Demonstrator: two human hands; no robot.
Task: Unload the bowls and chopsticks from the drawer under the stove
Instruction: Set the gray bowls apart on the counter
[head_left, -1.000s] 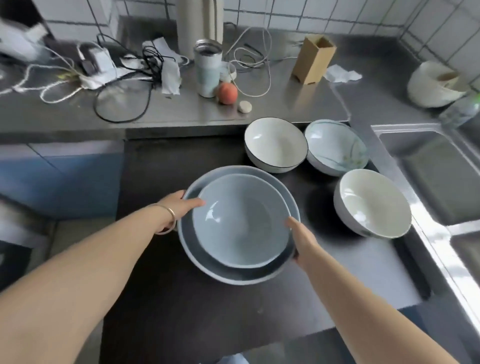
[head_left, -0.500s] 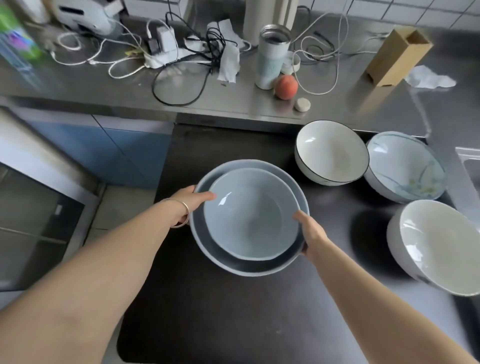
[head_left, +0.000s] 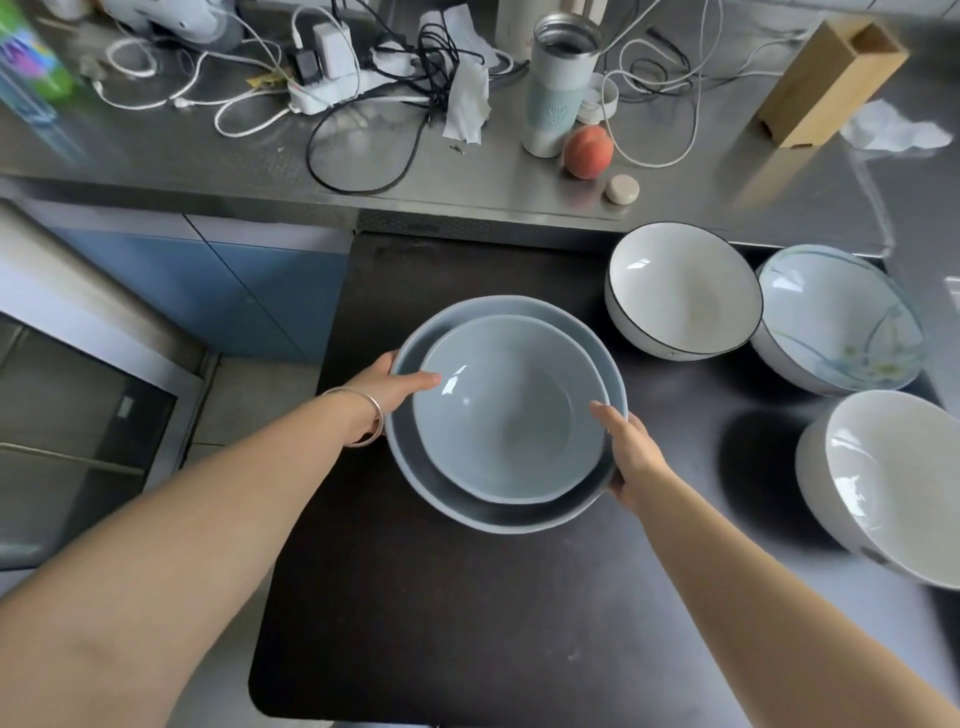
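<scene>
Two nested blue-grey bowls (head_left: 506, 415), the smaller inside the larger, are over the black stove top (head_left: 415, 597). My left hand (head_left: 387, 387) grips the stack's left rim with the thumb over the edge. My right hand (head_left: 631, 452) holds its right rim. Three more bowls rest on the stove's right side: a white bowl with a dark rim (head_left: 680, 291), a pale bowl with a plant pattern (head_left: 836, 317) and a plain white bowl (head_left: 888, 483). No chopsticks or drawer are in view.
The steel counter (head_left: 467, 166) behind carries tangled cables (head_left: 363, 78), a power strip, a tumbler (head_left: 558, 83), a peach (head_left: 587, 150), a small round stone and a wooden box (head_left: 826, 78). Blue cabinet fronts (head_left: 223, 291) and a glass-fronted appliance (head_left: 78, 431) are on the left.
The view has swung left, so the bowls on the right sit nearer the frame edge. Both hands keep the same hold on the nested bowls over the stove.
</scene>
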